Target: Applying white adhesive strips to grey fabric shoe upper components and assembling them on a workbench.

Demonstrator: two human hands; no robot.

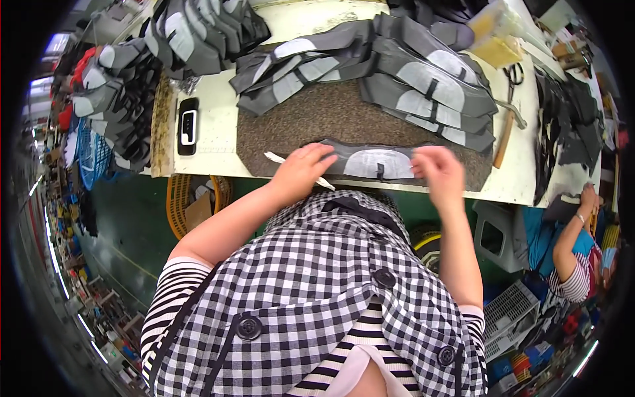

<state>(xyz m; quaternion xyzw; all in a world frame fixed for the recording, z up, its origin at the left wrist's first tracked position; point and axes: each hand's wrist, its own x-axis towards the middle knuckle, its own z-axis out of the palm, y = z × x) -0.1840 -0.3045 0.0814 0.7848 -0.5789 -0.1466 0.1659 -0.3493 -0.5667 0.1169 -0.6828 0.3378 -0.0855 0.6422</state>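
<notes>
While your left hand (pixel 301 169) presses flat on one end of the dark fabric piece (pixel 377 162) and your right hand (pixel 438 171) pinches the other end with curled fingers, the piece lies stretched along the near edge of the brown mat (pixel 291 129). That edge is your main risk, I think: the piece sits so close to the rim of the surface (pixel 218 112) that an uneven tug could pull it off toward your lap. A thin white stick (pixel 281 159) runs under your left hand; I cannot tell whether you grip it or only rest on it, and it could roll or get knocked off if that hand lifts.

Just behind the piece, the fanned stack of similar grey and black pieces (pixel 410 73) overhangs the mat, so a backward reach may drag some down or mix them with the one you hold. To your right lie a wooden-handled hammer (pixel 508 129) and scissors (pixel 514 74), well apart from your hands. A black device (pixel 188 126) sits at the left end, and another person's arm (pixel 572 238) works low on the far right.
</notes>
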